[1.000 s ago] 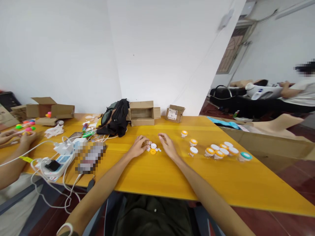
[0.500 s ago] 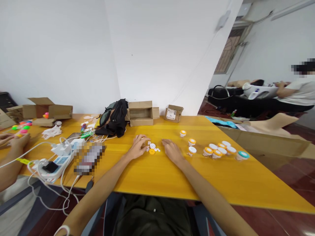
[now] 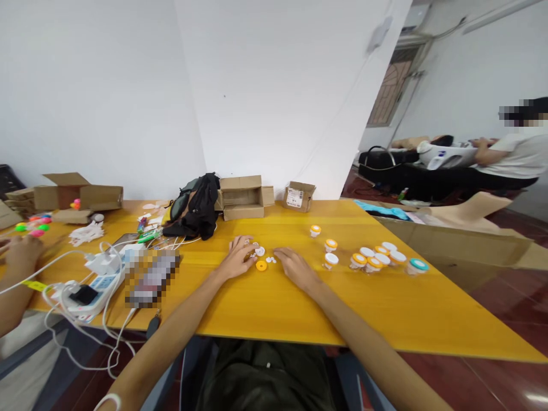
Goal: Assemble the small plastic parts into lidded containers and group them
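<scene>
Both my hands rest on the yellow table [image 3: 274, 308]. My left hand [image 3: 237, 260] lies with its fingers spread, the fingertips touching a few small white plastic pieces [image 3: 258, 250]. Just right of it sits an orange disc [image 3: 261, 265]. My right hand [image 3: 295, 266] lies flat and open on the table right of the disc, close to two tiny white bits [image 3: 270, 260]. Neither hand holds anything. Small jars with orange lids [image 3: 330, 245] stand further right.
A cluster of orange- and white-lidded jars [image 3: 377, 257] and a teal-lidded jar [image 3: 417, 265] stand to the right. At the back are a black bag [image 3: 194, 205] and cardboard boxes [image 3: 242, 197]. A power strip with cables [image 3: 96, 279] and another person's hand [image 3: 21, 251] are at the left.
My right hand has dropped from hovering over the small pieces to lying flat on the table. My left hand's curled fingers have spread out. The view has shifted slightly.
</scene>
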### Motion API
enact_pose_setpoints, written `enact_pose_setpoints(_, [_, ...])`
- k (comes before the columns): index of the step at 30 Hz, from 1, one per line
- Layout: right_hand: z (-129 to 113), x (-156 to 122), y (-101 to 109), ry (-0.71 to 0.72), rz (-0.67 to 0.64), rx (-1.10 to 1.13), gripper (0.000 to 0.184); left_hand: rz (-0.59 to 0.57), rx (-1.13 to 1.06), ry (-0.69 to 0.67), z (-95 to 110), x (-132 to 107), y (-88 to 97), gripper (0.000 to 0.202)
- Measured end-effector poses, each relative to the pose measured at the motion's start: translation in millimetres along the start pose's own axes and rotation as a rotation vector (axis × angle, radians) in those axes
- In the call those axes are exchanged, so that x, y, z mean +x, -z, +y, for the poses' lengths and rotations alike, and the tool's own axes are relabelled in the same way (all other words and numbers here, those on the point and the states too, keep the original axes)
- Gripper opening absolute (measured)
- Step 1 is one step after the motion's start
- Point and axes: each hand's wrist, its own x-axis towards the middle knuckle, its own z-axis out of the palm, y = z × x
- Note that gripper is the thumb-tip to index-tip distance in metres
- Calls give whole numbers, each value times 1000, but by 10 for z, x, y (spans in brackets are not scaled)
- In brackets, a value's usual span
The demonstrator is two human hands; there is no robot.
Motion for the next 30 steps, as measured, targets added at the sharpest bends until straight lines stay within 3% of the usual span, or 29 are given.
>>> enact_pose_setpoints(4, [-55, 7, 39, -40, 74, 35, 49, 72, -28, 39, -63, 10, -15, 36])
enact_pose_setpoints(10, [-191, 37, 89, -9, 188, 164, 23, 184, -70, 117, -179, 32, -9, 27])
enact_pose_setpoints(14, [-230, 61, 72, 73, 172, 198, 18, 189, -54, 120, -189, 36, 6, 20])
enact_pose_setpoints(18, [-213, 76, 47, 94, 159, 224, 19, 212, -34, 117, -127, 14, 27, 29])
enact_pose_setpoints(21, [-199, 74, 48, 87, 167, 275, 19, 157, -16, 43, -24, -29, 51, 31])
enact_pose_setpoints(26, [-202, 72, 82, 68, 166, 344, 17, -28, 4, -137, 150, -83, 60, 28])
enact_pose_setpoints(30, [-191, 76, 75, 40, 174, 362, 15, -37, 28, -143, 184, -83, 47, 22])
